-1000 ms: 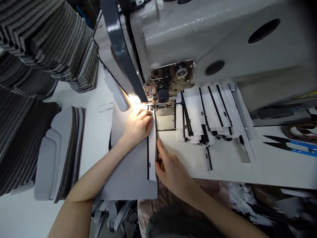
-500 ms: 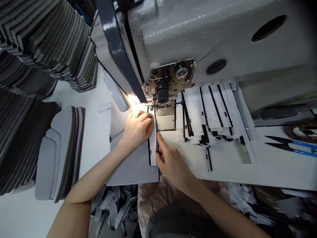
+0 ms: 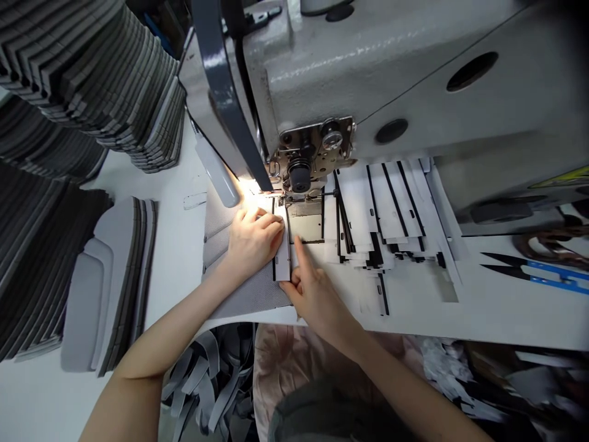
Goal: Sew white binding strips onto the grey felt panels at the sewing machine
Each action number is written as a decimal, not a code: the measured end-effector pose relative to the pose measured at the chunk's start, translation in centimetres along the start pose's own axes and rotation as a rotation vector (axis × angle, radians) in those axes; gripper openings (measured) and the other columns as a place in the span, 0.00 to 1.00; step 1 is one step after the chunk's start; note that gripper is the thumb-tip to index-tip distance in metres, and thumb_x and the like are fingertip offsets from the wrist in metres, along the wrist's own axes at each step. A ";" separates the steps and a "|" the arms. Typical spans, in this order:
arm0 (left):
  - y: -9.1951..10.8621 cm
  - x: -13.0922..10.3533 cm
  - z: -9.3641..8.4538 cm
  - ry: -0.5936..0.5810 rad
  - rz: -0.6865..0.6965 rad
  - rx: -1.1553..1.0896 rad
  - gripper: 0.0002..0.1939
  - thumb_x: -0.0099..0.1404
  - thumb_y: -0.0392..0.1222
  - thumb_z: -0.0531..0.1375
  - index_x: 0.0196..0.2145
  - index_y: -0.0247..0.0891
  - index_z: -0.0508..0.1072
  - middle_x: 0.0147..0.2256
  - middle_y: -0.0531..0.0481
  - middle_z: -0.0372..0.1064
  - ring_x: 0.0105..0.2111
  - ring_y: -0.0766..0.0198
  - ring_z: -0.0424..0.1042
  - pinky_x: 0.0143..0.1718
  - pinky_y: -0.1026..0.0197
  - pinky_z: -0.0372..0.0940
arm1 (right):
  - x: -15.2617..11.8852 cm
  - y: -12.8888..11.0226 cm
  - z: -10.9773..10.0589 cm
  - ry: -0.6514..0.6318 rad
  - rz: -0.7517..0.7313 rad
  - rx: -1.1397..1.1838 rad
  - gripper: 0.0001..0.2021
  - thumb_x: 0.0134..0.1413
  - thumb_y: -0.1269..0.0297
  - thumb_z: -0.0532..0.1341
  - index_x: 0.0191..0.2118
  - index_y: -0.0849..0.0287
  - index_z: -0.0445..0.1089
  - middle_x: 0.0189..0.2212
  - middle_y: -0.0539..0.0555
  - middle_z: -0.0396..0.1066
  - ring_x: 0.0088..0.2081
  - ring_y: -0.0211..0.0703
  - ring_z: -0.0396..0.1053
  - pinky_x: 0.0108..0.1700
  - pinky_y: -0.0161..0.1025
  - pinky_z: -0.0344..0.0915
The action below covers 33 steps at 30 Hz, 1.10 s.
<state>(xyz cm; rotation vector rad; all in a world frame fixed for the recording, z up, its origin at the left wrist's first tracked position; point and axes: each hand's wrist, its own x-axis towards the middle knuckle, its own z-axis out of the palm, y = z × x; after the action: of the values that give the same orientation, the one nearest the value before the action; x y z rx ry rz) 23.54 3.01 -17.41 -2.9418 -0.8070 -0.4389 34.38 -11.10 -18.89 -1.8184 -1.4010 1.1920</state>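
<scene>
My left hand (image 3: pixel 254 236) presses on a grey fabric panel (image 3: pixel 257 287) and the white strip (image 3: pixel 282 261) lying on it, just in front of the lit sewing machine foot. Its fingers lie bent over the strip, with nothing visibly gripped. Beside the strip's right edge is my right hand (image 3: pixel 315 291), index finger stretched forward, thumb apart at the strip's near end, the other fingers curled. Black edging runs along the strip. The upper end of the strip reaches under the sewing machine (image 3: pixel 300 175); the needle is too small to make out.
Overlapping white strips with black edges (image 3: pixel 391 215) lie to the right. Blue-handled snips (image 3: pixel 536 270) rest farther right. Tall stacks of grey padded pieces (image 3: pixel 124 92) and curved grey pieces (image 3: pixel 83 307) stand at left. Grey offcuts (image 3: pixel 216 374) hang below the table edge.
The panel and white strip have moved away from me, farther under the machine. My right thumb has shifted to the strip's near end. My left hand stays in nearly the same place.
</scene>
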 end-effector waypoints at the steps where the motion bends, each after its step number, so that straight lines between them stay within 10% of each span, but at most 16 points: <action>1: 0.2 -0.2 -0.1 0.000 -0.003 -0.015 0.11 0.71 0.39 0.55 0.33 0.41 0.76 0.39 0.49 0.79 0.41 0.55 0.71 0.40 0.49 0.61 | 0.2 0.0 0.0 0.020 -0.012 -0.003 0.45 0.60 0.70 0.58 0.73 0.70 0.29 0.26 0.49 0.66 0.28 0.43 0.64 0.40 0.46 0.69; 33: -2.7 0.8 3.1 0.189 0.080 -0.157 0.12 0.71 0.40 0.56 0.32 0.39 0.76 0.37 0.47 0.77 0.37 0.59 0.70 0.40 0.54 0.64 | 5.3 -1.1 -3.1 0.105 -0.060 -0.060 0.45 0.57 0.72 0.59 0.72 0.73 0.30 0.28 0.51 0.77 0.32 0.46 0.75 0.40 0.40 0.68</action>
<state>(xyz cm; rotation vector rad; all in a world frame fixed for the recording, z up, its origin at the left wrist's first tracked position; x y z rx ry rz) 23.65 6.10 -20.21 -2.9983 -0.6579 -0.7940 36.96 -5.49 -18.17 -1.8380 -1.4354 1.0199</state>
